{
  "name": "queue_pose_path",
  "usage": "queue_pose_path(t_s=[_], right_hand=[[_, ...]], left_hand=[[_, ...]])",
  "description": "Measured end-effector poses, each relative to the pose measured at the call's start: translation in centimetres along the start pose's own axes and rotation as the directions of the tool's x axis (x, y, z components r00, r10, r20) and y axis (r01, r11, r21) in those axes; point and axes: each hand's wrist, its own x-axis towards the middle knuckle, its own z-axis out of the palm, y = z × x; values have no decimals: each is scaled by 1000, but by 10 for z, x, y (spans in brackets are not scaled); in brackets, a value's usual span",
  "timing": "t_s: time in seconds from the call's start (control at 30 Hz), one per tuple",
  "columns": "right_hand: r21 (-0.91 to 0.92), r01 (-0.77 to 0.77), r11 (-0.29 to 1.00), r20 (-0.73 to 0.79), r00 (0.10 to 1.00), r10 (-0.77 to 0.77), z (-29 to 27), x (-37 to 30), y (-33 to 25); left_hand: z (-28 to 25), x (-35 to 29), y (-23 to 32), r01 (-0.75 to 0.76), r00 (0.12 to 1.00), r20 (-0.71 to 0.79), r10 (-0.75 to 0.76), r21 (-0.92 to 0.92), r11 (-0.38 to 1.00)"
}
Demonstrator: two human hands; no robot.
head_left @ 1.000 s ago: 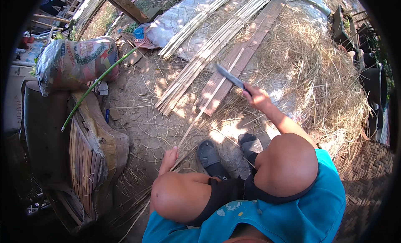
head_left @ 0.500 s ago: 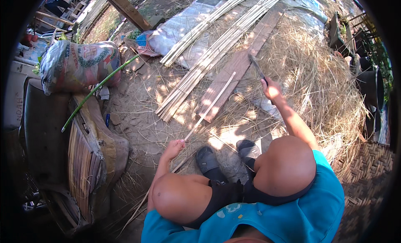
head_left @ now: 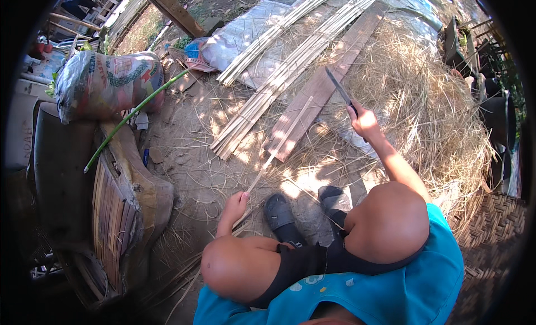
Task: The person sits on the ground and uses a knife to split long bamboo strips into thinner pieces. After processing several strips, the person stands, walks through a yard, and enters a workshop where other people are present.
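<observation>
My left hand (head_left: 234, 206) is closed around a thin pale bamboo strip (head_left: 262, 172) beside my left knee. The far end of this strip lies over the near end of a brown wooden plank (head_left: 312, 96). In my right hand (head_left: 364, 123) is a long dark-bladed knife (head_left: 339, 86), gripped by its handle. Its blade points away and to the left, above the plank's right edge. Left of the plank lies a bundle of pale split bamboo strips (head_left: 268, 94).
Loose shavings (head_left: 413, 101) form a heap on the right. To the left are a stuffed sack (head_left: 111, 82), a green bamboo stick (head_left: 134, 114) and a worn wooden-framed seat (head_left: 151, 185). A woven mat (head_left: 491, 241) lies at the lower right. A wooden post (head_left: 176, 12) rises at the back.
The knife's blade has swung left, and its tip now lies farther out over the plank. My left hand has shifted slightly, still holding the strip. The view has moved a little.
</observation>
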Motion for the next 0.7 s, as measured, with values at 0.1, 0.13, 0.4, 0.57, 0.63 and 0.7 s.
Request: queue_pose_path(t_s=[0.1, 0.13, 0.4, 0.57, 0.63, 0.7], right_hand=[[-29, 99, 995, 327, 941, -84, 27, -52, -37], [4, 150, 989, 437, 889, -137, 38, -75, -47], [-136, -185, 973, 46, 980, 192, -22, 23, 12], [42, 370, 928, 430, 831, -351, 42, -74, -59], [62, 407, 911, 559, 742, -370, 41, -92, -70], [22, 292, 956, 77, 953, -293, 43, -55, -15]], left_hand=[[23, 26, 22, -74, 996, -39, 77, 84, 994], [33, 36, 36, -103, 992, -60, 109, 89, 991], [42, 19, 30, -176, 984, 1, 179, 198, 964], [48, 61, 24, -53, 981, 172, 93, -225, 973], [45, 66, 31, -129, 979, 135, 155, -187, 974], [42, 47, 5, -138, 974, 168, 153, -98, 986]])
